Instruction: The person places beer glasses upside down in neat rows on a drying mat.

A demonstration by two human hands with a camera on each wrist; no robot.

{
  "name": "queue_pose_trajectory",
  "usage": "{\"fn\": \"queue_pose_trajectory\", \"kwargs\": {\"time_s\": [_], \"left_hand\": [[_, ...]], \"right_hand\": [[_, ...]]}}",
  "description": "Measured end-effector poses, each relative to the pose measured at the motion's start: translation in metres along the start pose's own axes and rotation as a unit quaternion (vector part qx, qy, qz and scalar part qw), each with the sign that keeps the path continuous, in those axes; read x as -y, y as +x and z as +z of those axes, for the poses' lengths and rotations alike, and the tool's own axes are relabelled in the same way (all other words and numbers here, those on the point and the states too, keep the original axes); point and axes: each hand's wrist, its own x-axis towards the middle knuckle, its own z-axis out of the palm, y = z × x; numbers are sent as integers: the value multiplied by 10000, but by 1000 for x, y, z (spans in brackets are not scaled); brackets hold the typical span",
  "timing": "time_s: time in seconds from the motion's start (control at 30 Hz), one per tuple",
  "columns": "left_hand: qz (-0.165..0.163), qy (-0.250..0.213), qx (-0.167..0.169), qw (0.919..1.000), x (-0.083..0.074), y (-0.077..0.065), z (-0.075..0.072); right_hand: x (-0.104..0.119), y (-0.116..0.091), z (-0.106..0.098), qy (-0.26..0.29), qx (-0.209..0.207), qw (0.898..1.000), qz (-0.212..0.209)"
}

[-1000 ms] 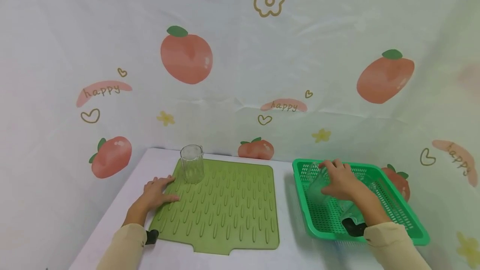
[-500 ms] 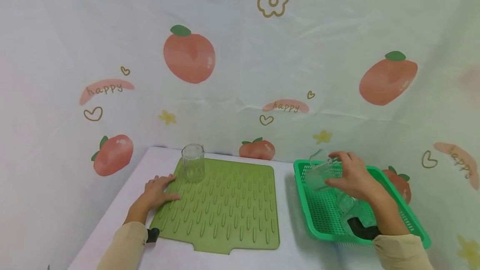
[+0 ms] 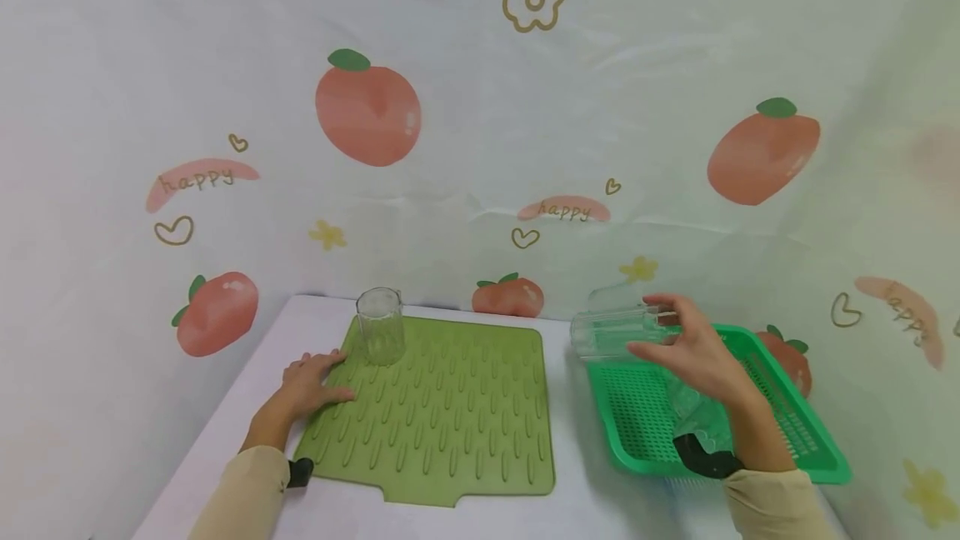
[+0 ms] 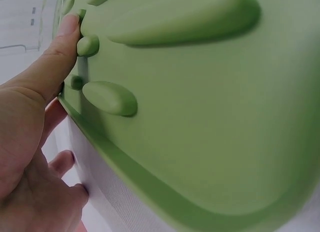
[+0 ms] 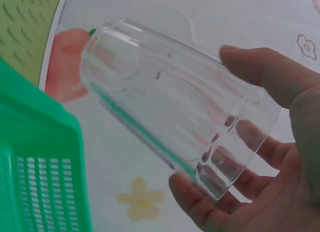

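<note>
My right hand [image 3: 693, 348] holds a clear glass mug [image 3: 611, 333] by its thick base end, thumb on one side and fingers on the other. The mug lies nearly sideways in the air over the left rim of the green plastic basket [image 3: 618, 448], mouth to the left. In the right wrist view nothing is seen inside the mug [image 5: 150, 86]. My left hand [image 3: 303, 390] rests at the left edge of the green ridged mat [image 3: 450, 407], thumb on top and the other fingers along the edge. Another glass mug [image 3: 381, 327] stands upright on the mat's far left corner.
More clear glassware [image 3: 701, 415] lies in the basket, partly hidden by my right forearm. The white table [image 3: 577, 440] shows between mat and basket. A white printed cloth [image 3: 450, 148] hangs behind the table.
My right hand has lifted the mug out of the basket and moved it left, tipping it onto its side. My left hand and the standing mug have stayed in place.
</note>
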Motion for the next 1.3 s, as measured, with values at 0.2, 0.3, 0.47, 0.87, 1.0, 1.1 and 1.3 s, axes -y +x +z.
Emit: {"fn": "queue_pose_trajectory", "kwargs": {"time_s": [0.2,0.3,0.47,0.87,1.0,1.1,1.3], "left_hand": [[7,63,6,10000,5,-1,1],[20,55,3,10000,7,0,1],[-33,98,-33,9999,10,0,0],[31,-56,-45,10000,9,-2,5],[133,-106,-169,9997,9,-2,6],[134,-154,-189,9996,8,-1,5],[88,-59,-99,9999,3,0,2]], "right_hand": [[-9,8,21,878,-116,9960,87],[-13,12,33,1255,-193,9918,154],[-14,21,56,1905,-208,9810,299],[-8,30,107,2849,-330,9566,509],[0,33,119,3007,-406,9503,698],[5,36,128,3083,-449,9470,787],[10,41,148,3502,-529,9310,888]]}}
